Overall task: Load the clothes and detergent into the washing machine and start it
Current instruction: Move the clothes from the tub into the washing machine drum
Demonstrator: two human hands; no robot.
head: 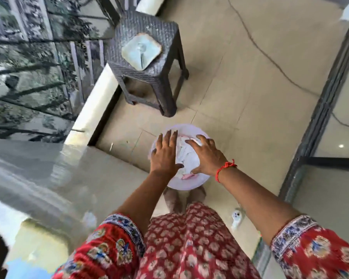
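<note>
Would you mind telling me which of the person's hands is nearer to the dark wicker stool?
Left. The left hand reaches over the tub's left side, on the stool's side; the right hand rests on the clothes further right.

Stool beyond tub; open floor right.

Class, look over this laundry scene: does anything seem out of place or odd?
Yes: a small white object lies loose on the floor tiles beside the person's feet, where it could be stepped on. The tub of clothes looks orderly.
</note>
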